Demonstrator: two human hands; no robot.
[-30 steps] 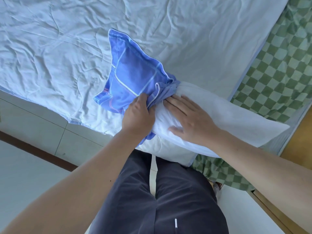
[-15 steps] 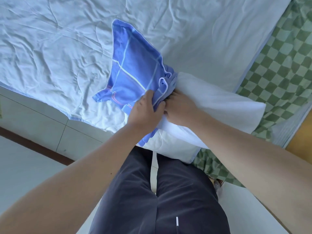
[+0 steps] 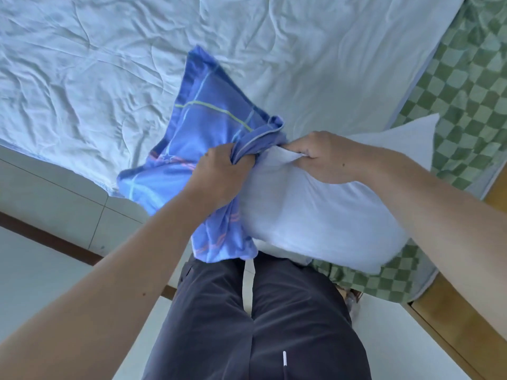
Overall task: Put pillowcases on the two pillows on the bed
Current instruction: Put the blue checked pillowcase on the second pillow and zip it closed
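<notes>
Lying at the left over the edge of the bed, the blue plaid pillowcase (image 3: pixel 203 127) rests partly on the wrinkled pale blue quilt (image 3: pixel 96 64), and its bunched open end is gripped by the left hand (image 3: pixel 219 174) with the fingers curled tightly into the cloth. Just beside it, to the right, the right hand (image 3: pixel 326 157) pinches the end of the white pillow (image 3: pixel 315 215), exactly where this end meets the mouth of the pillowcase. The pillow stretches from there to the right, above the green checkered sheet (image 3: pixel 466 78) and the person's dark trousers (image 3: pixel 247 325).
</notes>
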